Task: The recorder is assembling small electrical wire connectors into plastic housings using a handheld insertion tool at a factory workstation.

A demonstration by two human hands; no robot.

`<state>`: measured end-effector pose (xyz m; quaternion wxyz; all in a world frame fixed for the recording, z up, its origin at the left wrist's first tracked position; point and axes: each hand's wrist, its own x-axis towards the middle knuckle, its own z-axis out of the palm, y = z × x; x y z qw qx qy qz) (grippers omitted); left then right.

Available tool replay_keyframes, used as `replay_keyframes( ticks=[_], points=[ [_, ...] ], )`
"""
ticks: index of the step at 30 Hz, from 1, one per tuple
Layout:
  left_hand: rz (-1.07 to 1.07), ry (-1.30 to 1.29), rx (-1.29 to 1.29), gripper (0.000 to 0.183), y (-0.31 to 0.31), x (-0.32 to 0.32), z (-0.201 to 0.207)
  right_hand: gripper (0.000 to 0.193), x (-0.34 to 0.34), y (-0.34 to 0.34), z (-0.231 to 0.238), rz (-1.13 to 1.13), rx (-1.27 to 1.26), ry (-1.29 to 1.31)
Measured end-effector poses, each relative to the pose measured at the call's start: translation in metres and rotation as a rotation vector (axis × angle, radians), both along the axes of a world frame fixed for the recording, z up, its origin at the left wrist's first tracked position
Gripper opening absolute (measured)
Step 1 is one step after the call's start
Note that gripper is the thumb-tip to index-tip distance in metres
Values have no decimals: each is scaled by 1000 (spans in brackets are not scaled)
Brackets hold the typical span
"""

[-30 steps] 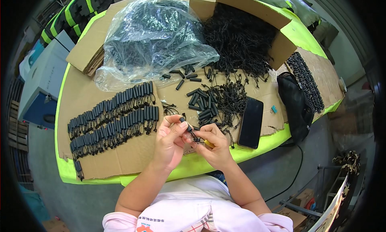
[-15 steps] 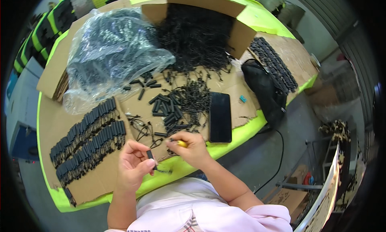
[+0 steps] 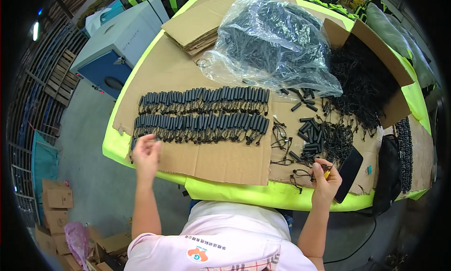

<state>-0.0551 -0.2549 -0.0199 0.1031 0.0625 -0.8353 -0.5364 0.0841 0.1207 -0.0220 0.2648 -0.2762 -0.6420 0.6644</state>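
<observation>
One yellow-handled tool (image 3: 327,174) sits gripped in the right hand (image 3: 326,181) at the near edge of the surface (image 3: 244,195), beside loose cord loops (image 3: 299,172). Toward the left edge, the left hand (image 3: 146,156) hovers with bent fingers beside a corded black tube (image 3: 133,143); whether it grasps anything, I cannot tell. The step in hand looks like laying out corded tubes in line; setting one down here calls for squaring it with the two rows of tubes (image 3: 202,122) farther in. Toward the far edge lies a clear plastic bag (image 3: 272,40).

A grey-and-blue cabinet (image 3: 123,36) stands beside the yellow-covered table (image 3: 244,196); cardboard boxes (image 3: 57,200) rest on grey floor (image 3: 89,158); a tube light (image 3: 35,31) glows.
</observation>
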Motion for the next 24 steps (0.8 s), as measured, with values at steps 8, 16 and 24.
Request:
replay_keyframes(
  ticks=[8, 16, 24],
  points=[
    [97, 236, -975, 16, -57, -12, -32, 10, 9, 5, -5, 60, 217, -166],
    [-917, 189, -82, 26, 166, 34, 35, 13, 13, -8, 15, 267, 792, -186],
    [-1357, -5, 190, 21, 237, 57, 24, 18, 26, 0, 27, 670, 182, -224]
  ],
)
